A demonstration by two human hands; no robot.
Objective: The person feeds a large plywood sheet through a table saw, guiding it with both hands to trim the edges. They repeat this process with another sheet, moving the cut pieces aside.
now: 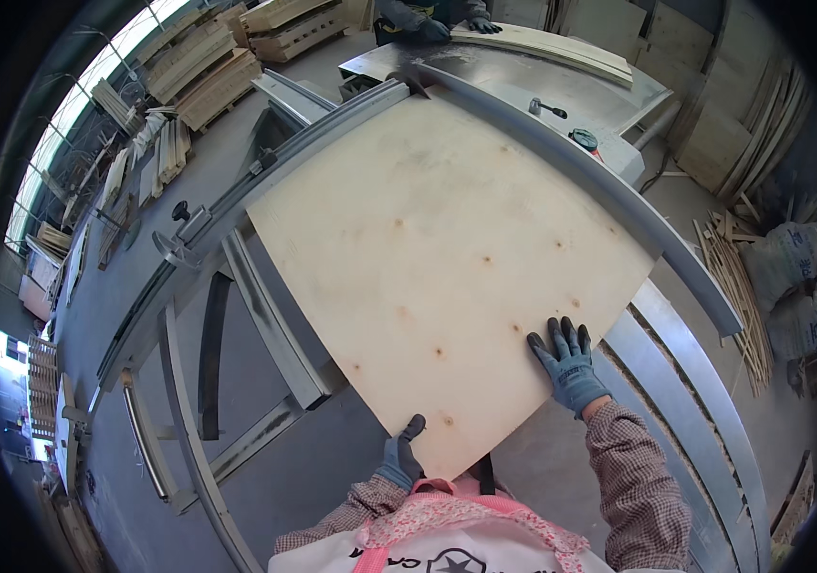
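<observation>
A large pale plywood sheet (447, 258) with several brown knots lies across the sliding table saw. Its far corner reaches the dark saw blade (413, 84), and its right edge runs along the long metal rip fence (599, 186). At the near left edge of the sheet, my left hand (402, 453) in a blue-grey glove grips the wood, thumb on top and the other fingers hidden below. My gloved right hand (569, 365) lies flat on top near the right edge, its dark-tipped fingers spread.
Across the saw table (494, 76) a co-worker's gloved hands (456, 29) rest by long boards (552, 50). The saw's open frame (246, 382) spans the left. Metal slats (676, 382) extend at right, near wood strips (738, 296) and sacks (790, 286). Stacked lumber (203, 81) stands back left.
</observation>
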